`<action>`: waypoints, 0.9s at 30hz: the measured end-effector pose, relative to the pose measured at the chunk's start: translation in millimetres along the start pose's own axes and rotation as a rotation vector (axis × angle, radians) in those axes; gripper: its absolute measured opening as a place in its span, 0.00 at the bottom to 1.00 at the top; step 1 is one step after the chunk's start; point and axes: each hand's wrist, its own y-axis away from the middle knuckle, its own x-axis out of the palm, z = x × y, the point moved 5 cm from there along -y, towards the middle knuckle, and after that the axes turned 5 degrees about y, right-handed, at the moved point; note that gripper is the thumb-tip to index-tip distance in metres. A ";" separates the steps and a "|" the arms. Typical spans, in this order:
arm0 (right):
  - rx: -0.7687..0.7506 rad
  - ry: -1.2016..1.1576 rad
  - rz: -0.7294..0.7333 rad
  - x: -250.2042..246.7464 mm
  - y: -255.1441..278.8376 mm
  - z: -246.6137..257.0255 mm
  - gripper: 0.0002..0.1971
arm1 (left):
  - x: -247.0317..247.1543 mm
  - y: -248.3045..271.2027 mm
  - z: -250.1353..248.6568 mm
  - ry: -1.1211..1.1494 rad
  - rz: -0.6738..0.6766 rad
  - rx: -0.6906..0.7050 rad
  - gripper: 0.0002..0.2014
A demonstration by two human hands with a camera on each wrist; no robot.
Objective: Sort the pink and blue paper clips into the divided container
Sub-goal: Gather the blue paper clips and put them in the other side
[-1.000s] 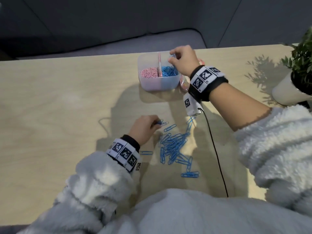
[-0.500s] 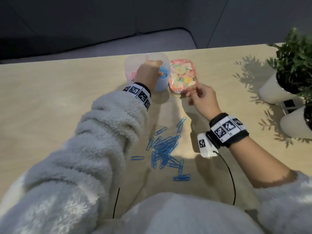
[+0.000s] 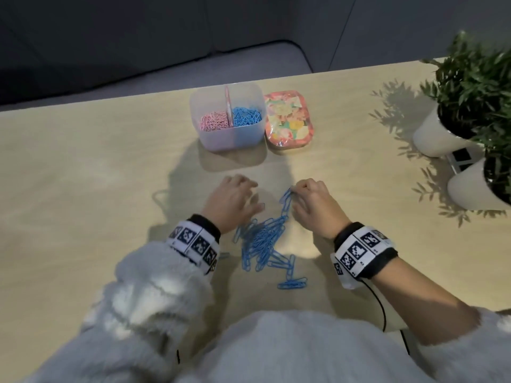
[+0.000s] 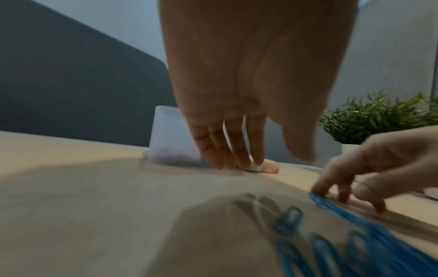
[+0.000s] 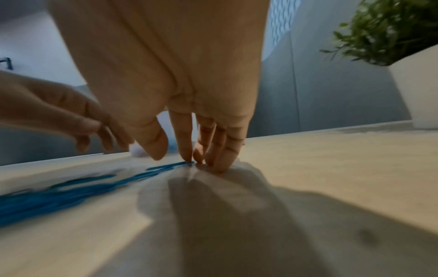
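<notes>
Table (pale wood), left hand relaxed, right hand fingertips on blue clips.

Left hand back from container; right hand now at blue clips

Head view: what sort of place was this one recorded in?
Probably an office or lounge seating area, not a workshop: a light wooden table, a grey upholstered sofa behind it, and potted plants in white pots at the right edge.
</notes>
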 end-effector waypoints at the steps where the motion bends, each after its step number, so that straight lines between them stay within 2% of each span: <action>1: -0.015 0.010 0.008 2.4 2.4 7.3 0.19 | 10.8 10.4 1.4 -0.042 0.072 -0.001 0.30; 3: -0.079 0.042 0.038 9.0 9.0 25.1 0.19 | 25.0 28.9 1.4 -0.074 0.121 0.012 0.35; 7: -0.179 0.038 0.095 17.3 22.5 44.6 0.19 | 36.7 52.6 -1.9 -0.023 0.057 0.050 0.30; 9: -0.168 -0.045 0.097 10.9 27.7 41.3 0.24 | 34.1 59.9 4.8 0.096 0.046 0.005 0.36; 11: -0.171 -0.072 0.157 5.3 31.0 35.3 0.36 | 26.9 64.4 15.6 0.186 0.036 -0.066 0.44; 13: -0.207 -0.006 0.232 7.2 32.1 34.6 0.43 | 22.3 65.9 18.8 0.173 0.024 -0.086 0.49; 14: -0.238 0.065 0.251 10.4 31.7 37.0 0.44 | 22.9 65.1 16.0 0.144 0.036 -0.081 0.48; 16: -0.288 0.210 0.245 19.0 26.8 42.6 0.40 | 29.1 60.4 7.3 0.085 0.064 -0.074 0.41; 18: -0.294 0.242 0.207 23.0 20.5 50.3 0.32 | 34.1 53.8 0.2 0.050 0.058 -0.086 0.30; 21: -0.367 0.299 0.048 23.4 21.1 59.2 0.19 | 37.2 46.2 -5.7 0.059 0.051 -0.089 0.18; 24: -0.374 0.402 -0.039 29.1 27.8 58.1 0.15 | 37.9 44.8 -8.3 0.065 0.091 -0.070 0.15; 27: -0.349 0.321 -0.082 31.7 31.0 47.3 0.15 | 33.7 46.3 -5.3 0.091 0.104 -0.068 0.14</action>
